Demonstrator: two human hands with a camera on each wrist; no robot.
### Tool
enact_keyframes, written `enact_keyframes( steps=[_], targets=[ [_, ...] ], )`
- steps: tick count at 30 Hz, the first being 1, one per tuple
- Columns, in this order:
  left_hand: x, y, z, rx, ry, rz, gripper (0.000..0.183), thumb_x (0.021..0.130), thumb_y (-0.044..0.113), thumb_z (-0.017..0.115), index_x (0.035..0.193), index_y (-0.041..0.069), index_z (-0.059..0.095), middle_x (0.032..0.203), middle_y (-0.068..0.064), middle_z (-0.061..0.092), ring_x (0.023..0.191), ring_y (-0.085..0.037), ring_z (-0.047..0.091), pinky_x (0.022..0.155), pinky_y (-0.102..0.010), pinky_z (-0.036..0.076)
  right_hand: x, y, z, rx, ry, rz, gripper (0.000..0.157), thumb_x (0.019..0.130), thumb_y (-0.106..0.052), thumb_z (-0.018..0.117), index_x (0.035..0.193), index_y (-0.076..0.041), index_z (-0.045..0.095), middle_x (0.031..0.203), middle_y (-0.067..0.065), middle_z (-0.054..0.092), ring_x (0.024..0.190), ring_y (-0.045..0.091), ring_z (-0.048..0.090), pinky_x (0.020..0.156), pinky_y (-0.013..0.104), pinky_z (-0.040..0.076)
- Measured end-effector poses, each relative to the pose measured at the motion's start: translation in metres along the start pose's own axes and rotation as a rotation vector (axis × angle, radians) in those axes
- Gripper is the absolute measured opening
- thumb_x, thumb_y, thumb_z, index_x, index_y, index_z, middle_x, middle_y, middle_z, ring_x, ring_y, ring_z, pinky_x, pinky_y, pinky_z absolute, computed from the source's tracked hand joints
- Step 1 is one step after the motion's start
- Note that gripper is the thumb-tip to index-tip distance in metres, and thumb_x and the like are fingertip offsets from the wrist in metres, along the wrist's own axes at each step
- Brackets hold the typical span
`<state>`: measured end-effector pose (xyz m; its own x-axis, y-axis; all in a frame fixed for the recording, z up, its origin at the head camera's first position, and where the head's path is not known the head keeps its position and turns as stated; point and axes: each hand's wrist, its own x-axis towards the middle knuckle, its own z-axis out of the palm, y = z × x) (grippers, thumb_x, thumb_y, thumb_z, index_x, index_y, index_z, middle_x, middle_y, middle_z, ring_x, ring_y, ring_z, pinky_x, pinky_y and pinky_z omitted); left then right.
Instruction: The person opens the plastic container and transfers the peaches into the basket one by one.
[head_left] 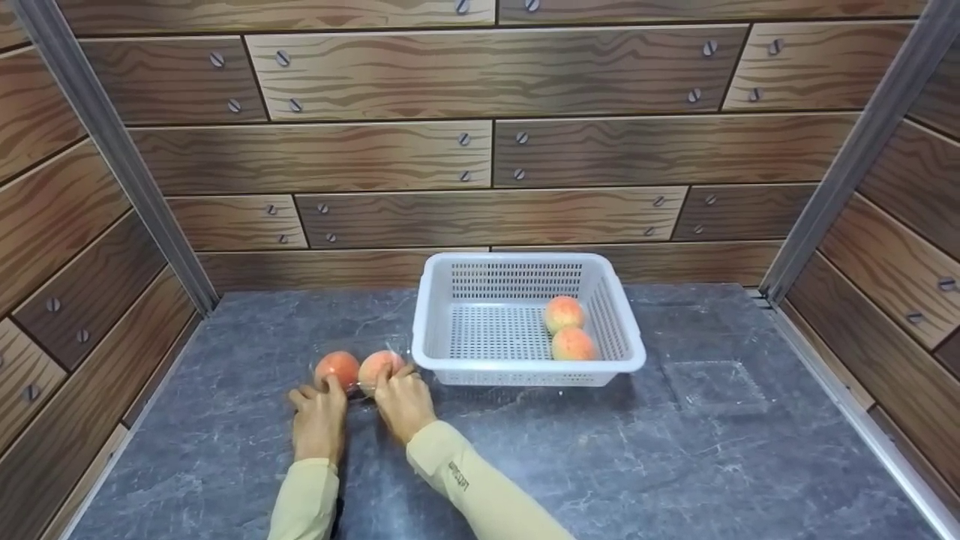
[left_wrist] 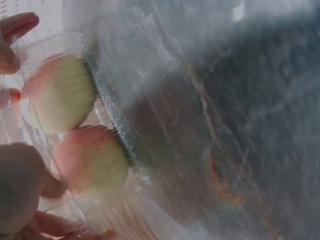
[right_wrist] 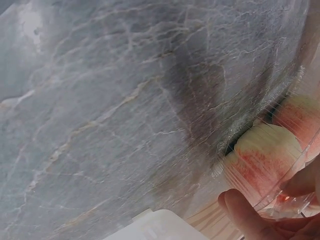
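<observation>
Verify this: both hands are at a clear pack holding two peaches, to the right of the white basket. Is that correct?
Wrong side: the clear pack holding two peaches, with both hands at it, is left of the white basket, as the head view shows.

Head view: moderate, fairly even light is falling across the wood-patterned back wall (head_left: 480, 156) and grey tabletop (head_left: 600, 450), a pale sheen is showing low at centre, and a soft shadow is lying beside the white basket (head_left: 529, 366). Left wrist view: haze is flattening contrast, a small glare spot is shining at top, dark shadow is covering much of the right side, reflections are streaking the clear container (left_wrist: 117, 127), and the left hand (left_wrist: 22, 187) is appearing dim and soft. Right wrist view: whitish glare is glowing at upper left, and a blurry-edged shadow is crossing the middle.
</observation>
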<state>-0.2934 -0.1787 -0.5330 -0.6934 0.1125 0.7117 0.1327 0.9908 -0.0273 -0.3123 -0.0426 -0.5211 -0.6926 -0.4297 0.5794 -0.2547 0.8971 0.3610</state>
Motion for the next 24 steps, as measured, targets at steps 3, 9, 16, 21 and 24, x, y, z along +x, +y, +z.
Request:
enact_keyframes(
  steps=[3,9,16,21,24],
  targets=[
    [0.0,-0.002,-0.001,0.035,0.04,0.026,0.022,0.077,-0.024,0.049,0.092,-0.009,0.045,0.07,-0.04,0.053,0.062,-0.043,0.052,0.044,-0.045,0.05,0.001,0.0,0.0,-0.011,-0.009,-0.004,0.04,0.079,-0.019,0.075,0.117,-0.006,0.073,0.09,0.023,0.071,0.057,0.015,0.061,0.044,0.02,0.048],
    [0.001,0.001,0.001,0.056,0.11,0.01,0.017,0.08,-0.022,0.045,0.091,-0.008,0.045,0.069,-0.039,0.052,0.061,-0.043,0.051,0.041,-0.045,0.048,0.004,0.001,0.0,-0.011,-0.039,-0.011,0.042,0.081,-0.02,0.075,0.12,-0.005,0.072,0.093,0.024,0.072,0.058,0.016,0.062,0.044,0.021,0.049],
    [-0.001,0.007,0.006,0.089,0.142,-0.075,0.013,0.084,-0.016,0.045,0.095,-0.01,0.049,0.072,-0.04,0.052,0.061,-0.042,0.051,0.034,-0.041,0.047,-0.001,-0.001,0.0,0.011,-0.016,-0.012,0.04,0.08,-0.019,0.075,0.118,-0.006,0.074,0.091,0.024,0.071,0.056,0.016,0.061,0.044,0.02,0.049],
    [-0.001,0.009,0.008,0.083,0.116,-0.088,0.015,0.084,-0.015,0.044,0.097,-0.011,0.049,0.075,-0.043,0.053,0.063,-0.043,0.052,0.036,-0.042,0.048,-0.003,0.001,0.001,0.024,-0.017,-0.007,0.045,0.077,-0.016,0.077,0.121,-0.005,0.072,0.093,0.024,0.071,0.058,0.016,0.062,0.045,0.021,0.051],
    [0.001,0.01,0.008,0.069,0.106,-0.096,0.015,0.084,-0.016,0.044,0.097,-0.011,0.049,0.076,-0.045,0.053,0.064,-0.045,0.053,0.036,-0.043,0.049,-0.003,0.003,0.002,0.042,-0.014,-0.003,0.046,0.077,-0.015,0.077,0.122,-0.004,0.072,0.095,0.025,0.071,0.06,0.017,0.063,0.047,0.021,0.052]
  ],
)
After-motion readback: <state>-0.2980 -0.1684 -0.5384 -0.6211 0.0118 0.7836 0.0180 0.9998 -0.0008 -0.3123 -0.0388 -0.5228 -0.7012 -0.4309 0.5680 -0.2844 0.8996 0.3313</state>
